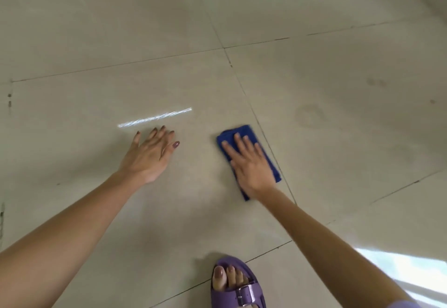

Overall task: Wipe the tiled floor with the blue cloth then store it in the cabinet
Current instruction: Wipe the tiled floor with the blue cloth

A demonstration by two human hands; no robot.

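One blue cloth [243, 131] under straight-fingered right hand [249, 165], edge beside grout line [250, 104] | left hand [150, 155] splayed on floor [338, 119]

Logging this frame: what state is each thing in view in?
blue cloth: folded, flat on the floor, under the right hand.
right hand: open, palm down, pressing the cloth.
left hand: open, fingers spread, on bare tile, holds nothing.
tiled floor: faint marks to the right of the cloth.
purple sandal: worn on a foot, strap buckled.
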